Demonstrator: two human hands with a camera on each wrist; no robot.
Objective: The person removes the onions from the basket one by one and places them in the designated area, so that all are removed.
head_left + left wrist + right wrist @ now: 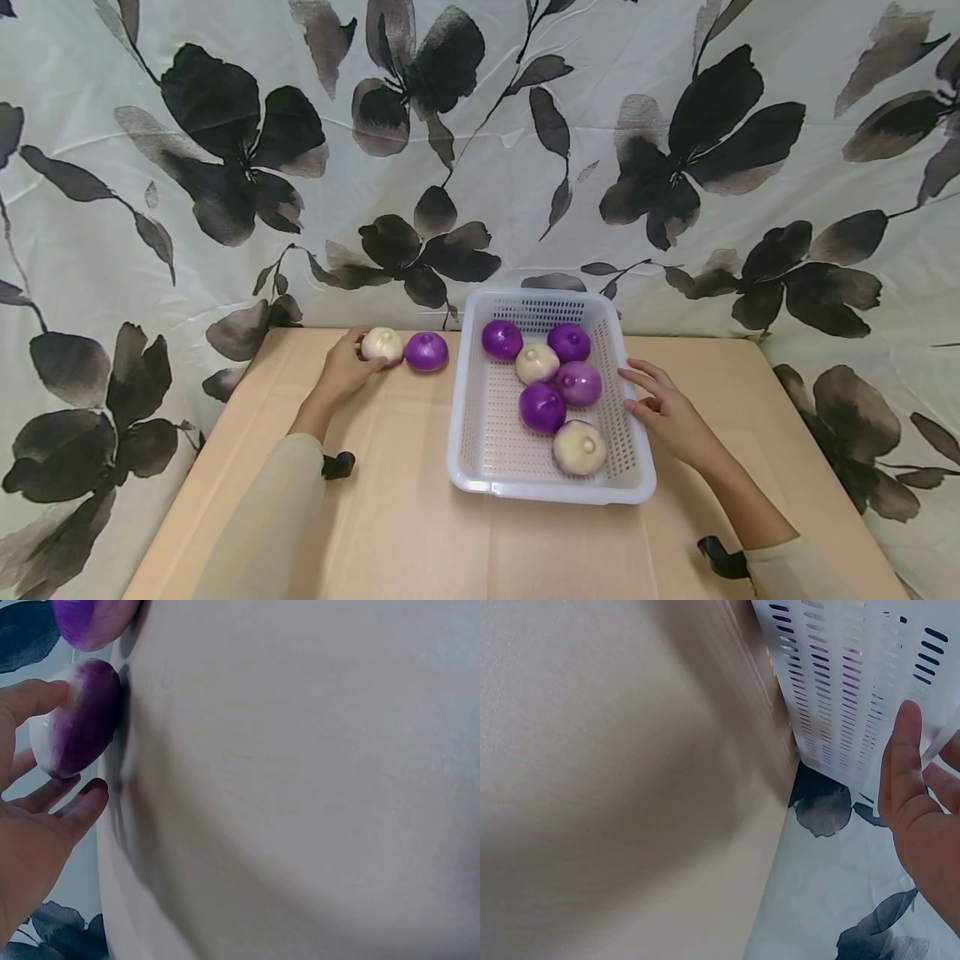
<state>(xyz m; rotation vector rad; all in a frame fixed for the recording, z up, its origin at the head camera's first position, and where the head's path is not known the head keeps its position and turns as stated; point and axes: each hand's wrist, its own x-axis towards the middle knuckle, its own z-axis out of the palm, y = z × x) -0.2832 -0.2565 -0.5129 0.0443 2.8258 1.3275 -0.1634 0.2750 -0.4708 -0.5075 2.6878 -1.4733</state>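
At the table's back left, my left hand (348, 367) holds a purple-and-white turnip (383, 346) between thumb and fingertips. Its white end faces up in the head view, while the left wrist view shows the purple side of that turnip (86, 720). Just right of it sits another turnip (426, 352), purple side up. A white plastic basket (551, 492) with slotted walls stands at the middle, with several turnips (542, 408) inside, some purple side up and some white. My right hand (671, 417) holds the basket's right rim, the thumb against the outer wall in the right wrist view.
The light wooden table (390, 517) ends at the back against a hanging white cloth (540, 208) with dark flowers. Black straps (339, 465) show at the wrists.
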